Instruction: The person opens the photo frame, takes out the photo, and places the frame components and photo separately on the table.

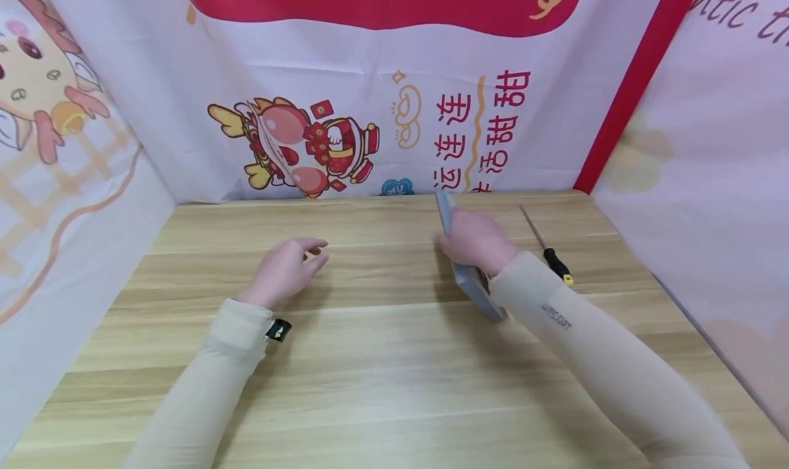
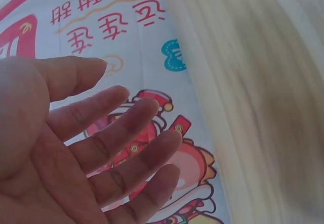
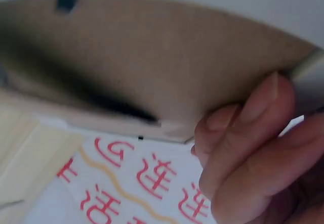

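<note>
The left hand [image 1: 285,272] is over the bench [image 1: 382,373], fingers loosely bent, holding nothing. Right of centre, the right hand's [image 1: 476,239] fingers grip the tilted frame [image 1: 477,294] by its rim, probably for control. Bench between them gives sideways room; a screwdriver [image 1: 555,261] lies right; cloth [image 1: 345,51] hangs at the back edge.

I see before me a table [image 1: 370,366] with a wood-grain top, pale yellow-brown, its darker bands running from side to side. On its right part, toward the back, there lies a screwdriver [image 1: 553,258]. The thin shaft points slantwise to the back edge, and the black handle, with yellow end, is nearer to the person.
</note>
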`<state>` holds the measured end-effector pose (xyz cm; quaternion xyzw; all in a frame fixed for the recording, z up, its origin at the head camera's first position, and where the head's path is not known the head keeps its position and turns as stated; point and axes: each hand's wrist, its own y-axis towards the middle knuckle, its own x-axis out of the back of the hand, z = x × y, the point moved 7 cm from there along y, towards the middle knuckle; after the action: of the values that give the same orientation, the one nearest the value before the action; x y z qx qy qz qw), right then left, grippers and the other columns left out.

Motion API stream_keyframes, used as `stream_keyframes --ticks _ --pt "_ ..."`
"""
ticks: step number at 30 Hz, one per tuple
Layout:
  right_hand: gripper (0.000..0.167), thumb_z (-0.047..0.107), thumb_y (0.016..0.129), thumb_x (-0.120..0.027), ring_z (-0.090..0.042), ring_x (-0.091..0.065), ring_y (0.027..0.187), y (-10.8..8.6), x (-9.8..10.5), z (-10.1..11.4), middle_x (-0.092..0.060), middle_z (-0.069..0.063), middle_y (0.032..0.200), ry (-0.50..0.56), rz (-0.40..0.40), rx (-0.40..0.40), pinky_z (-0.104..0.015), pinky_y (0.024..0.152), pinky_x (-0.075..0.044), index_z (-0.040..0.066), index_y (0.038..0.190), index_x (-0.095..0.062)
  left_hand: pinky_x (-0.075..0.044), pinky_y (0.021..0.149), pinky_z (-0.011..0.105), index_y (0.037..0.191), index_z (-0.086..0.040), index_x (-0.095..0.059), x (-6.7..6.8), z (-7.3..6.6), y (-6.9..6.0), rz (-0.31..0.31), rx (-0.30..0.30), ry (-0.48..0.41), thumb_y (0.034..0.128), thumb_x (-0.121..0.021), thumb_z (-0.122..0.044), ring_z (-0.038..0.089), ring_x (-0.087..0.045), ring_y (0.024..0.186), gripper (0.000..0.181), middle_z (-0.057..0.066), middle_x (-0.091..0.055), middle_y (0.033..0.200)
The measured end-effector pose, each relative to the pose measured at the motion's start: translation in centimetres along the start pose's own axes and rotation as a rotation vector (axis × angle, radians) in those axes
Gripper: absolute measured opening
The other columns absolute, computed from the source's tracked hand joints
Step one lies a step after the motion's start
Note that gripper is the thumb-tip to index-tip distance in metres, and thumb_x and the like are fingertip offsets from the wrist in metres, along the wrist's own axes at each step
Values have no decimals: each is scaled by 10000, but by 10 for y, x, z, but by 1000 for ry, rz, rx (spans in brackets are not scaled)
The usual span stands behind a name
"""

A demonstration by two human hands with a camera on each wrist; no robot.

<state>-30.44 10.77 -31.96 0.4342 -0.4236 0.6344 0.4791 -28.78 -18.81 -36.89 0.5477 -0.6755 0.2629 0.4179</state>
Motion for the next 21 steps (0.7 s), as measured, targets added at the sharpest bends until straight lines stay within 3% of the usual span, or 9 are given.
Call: stream_keyframes --ticks 3,10,17,21 --pt "282 248 948 -551 -241 -612 651 7 -9 14 -611 -149 845 1 8 -6 -320 497 -516 -15 1047 -553 -504 866 467 1308 -77 -642 6 4 -1 11 21 -4 1005 -597 -269 303 -599 1039 362 122 -675 1192" --pt "157 179 903 -596 -244 -601 660 21 -38 45 -619 -107 836 -77 11 6 -354 517 -500 68 808 -652 -505 818 439 1310 -70 -638 18 11 -2 2 34 -4 1013 -578 -272 289 -600 1007 364 118 -678 1197" --pt "160 136 912 -630 -229 -588 730 34 -68 67 -625 -111 905 -234 18 75 -366 626 -533 16 987 -705 -493 826 443 1306 -68 -646 21 13 -3 17 39 4 1010 -579 -268 290 -600 1000 363 127 -678 1184" --pt "195 114 925 -636 -222 -595 728 39 -81 75 -641 -130 954 -270 50 68 -329 596 -534 13 1078 -703 -492 813 436 1314 -72 -640 23 13 -5 16 53 6 1012 -577 -270 289 -597 1005 367 129 -674 1189"
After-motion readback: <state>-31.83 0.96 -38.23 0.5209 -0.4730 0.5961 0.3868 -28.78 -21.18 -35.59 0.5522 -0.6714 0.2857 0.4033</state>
